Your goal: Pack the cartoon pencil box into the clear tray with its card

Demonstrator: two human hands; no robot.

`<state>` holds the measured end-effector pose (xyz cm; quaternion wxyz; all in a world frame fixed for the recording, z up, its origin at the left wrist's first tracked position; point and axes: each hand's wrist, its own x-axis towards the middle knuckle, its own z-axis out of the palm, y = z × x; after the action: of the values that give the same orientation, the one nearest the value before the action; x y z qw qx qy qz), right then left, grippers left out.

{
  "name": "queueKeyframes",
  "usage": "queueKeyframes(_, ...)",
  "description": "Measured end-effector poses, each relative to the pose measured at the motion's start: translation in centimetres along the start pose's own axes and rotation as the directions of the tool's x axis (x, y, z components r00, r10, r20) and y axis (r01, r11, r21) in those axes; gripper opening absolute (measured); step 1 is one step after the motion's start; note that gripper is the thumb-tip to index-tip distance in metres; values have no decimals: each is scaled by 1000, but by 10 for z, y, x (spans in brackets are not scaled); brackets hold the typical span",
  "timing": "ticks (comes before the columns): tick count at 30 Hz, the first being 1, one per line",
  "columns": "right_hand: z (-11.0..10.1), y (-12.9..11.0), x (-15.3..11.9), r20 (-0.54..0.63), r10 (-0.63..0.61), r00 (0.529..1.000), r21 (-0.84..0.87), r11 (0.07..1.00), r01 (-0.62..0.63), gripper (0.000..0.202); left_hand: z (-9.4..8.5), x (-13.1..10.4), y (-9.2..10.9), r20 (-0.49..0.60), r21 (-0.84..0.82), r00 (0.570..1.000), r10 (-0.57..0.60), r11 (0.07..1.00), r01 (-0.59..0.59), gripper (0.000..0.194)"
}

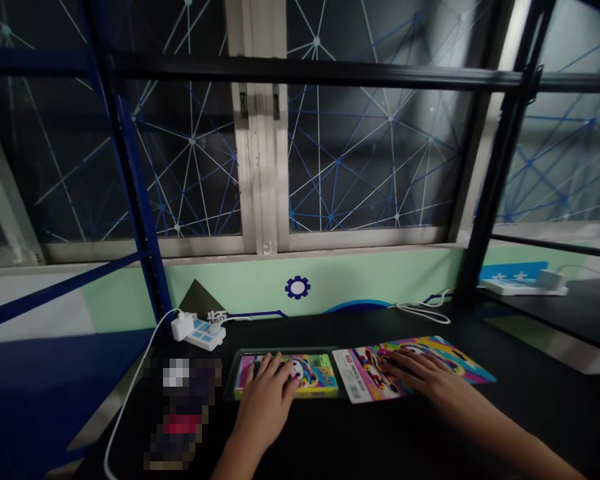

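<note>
A colourful cartoon pencil box (314,375) lies in a clear plastic tray (341,393) on the black tabletop. My left hand (267,393) rests over its left half, fingers spread flat, covering part of the picture. To the right, overlapping or touching the tray's edge, is a bright printed card (353,380) marked "PENCIL BOX", with a barcode on its white strip. On that card lies my right hand (423,373), palm down with the fingers stretched out. Part of the card's picture is hidden under it.
A white power strip (207,335) with a plug and cable stands at the back left. Beside my left arm lies a pixelated object (185,413). A white cable (425,311) is coiled by the wall. Shelf posts (495,160) rise behind the table.
</note>
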<state>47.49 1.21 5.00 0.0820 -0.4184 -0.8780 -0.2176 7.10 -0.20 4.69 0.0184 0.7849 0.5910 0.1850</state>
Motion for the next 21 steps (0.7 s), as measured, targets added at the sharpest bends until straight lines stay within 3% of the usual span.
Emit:
queueKeyframes(4,14,7,-2,-14,-54,998,-70,996,53,76,2,1,-2,-2,-2,1000,6,1000,-6,41)
queueKeyframes(13,9,19,3,-108,-123,987,-198,975,100,80,3,5,-3,-1,-6,1000,-10,1000,10,39)
queueKeyframes(21,28,-14,8,-132,-82,988,-147,987,62,77,9,4,3,0,18,1000,-22,1000,22,42)
